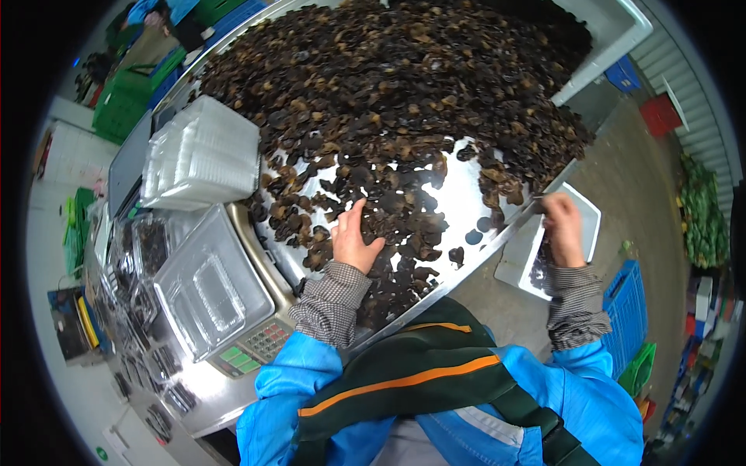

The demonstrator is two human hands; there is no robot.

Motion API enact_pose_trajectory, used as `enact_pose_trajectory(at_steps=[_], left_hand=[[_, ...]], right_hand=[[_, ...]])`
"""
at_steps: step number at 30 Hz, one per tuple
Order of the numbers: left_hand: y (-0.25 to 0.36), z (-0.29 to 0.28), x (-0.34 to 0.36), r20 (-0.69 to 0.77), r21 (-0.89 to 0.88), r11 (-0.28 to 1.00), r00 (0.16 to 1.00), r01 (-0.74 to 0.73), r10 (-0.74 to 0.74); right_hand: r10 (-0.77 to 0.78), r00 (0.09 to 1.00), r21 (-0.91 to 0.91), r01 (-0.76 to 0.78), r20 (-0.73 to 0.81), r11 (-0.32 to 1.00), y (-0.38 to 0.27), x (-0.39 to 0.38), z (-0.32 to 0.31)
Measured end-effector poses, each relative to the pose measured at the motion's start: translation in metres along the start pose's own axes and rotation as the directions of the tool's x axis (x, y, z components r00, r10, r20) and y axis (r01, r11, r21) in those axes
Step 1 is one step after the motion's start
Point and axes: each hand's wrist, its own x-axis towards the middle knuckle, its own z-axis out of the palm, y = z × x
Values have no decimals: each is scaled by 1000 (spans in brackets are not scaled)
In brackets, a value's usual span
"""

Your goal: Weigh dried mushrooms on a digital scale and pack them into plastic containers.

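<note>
Head view: left hand touches dark fungus.

The person wore a bright blue jacket, its left sleeve and right sleeve smooth, faintly shiny and creased in soft folds. Beyond the blue, each forearm ended in a gathered, wrinkled cuff, the left cuff and the right cuff both finely checked in dark and pale tones. The left hand and right hand were bare. Across the front lay a dark green apron edged with orange piping, with a dark strap beside it. A whitish band crossed the blue lower down, next to a pale grey garment.
</note>
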Motion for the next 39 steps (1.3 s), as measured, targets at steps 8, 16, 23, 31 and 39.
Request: enact_pose_trajectory(at_steps=[8,16,23,31,39], left_hand=[[2,3,6,34,64,998,999,-20,18],[2,1,3,42,39,999,999,-9,8],[2,-18,-6,147,-54,997,988,-49,56],[29,4,21,238,118,992,971,-34,5],[14,-15,-7,44,-353,936,999,-13,30]], right_hand=[[60,983,-180,-92,-175,979,46,-9,-15],[-305,763,-533,626,570,569,1,-13,168],[74,751,-704,574,657,418,-18,-8,139],[-42,660,-488,595,750,639,44,-15,184],[256,521,-182,-190,814,965,8,-40,206]])
